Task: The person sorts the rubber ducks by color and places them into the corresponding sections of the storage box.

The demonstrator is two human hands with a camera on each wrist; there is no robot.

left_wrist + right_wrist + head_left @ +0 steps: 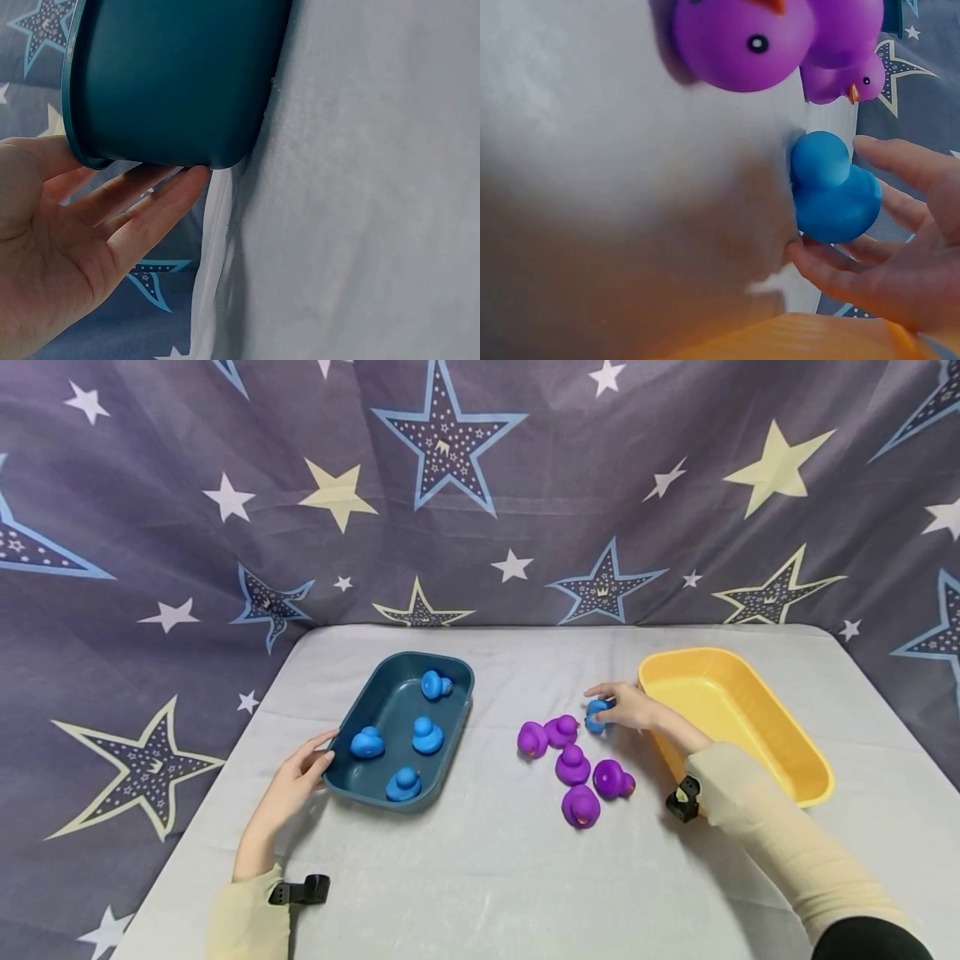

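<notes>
My left hand (296,772) holds the near left corner of a dark teal tray (450,760). In the left wrist view, the thumb lies at the rim and the fingers (161,214) reach along the outer wall. Several blue rubber ducks (427,735) sit in that tray, one tipped over. Another blue duck (832,202) is on the table, with my right hand (633,706) around it. The right fingers are spread behind and beside this duck, and the thumb tip is right at its head. In the head view the hand partly hides the duck.
Several purple rubber ducks (573,766) lie clustered on the white-covered table (495,893) between the trays, just left of my right hand. A yellow tray (720,702) stands under my right forearm. Behind the table hangs a grey star-patterned cloth (525,468).
</notes>
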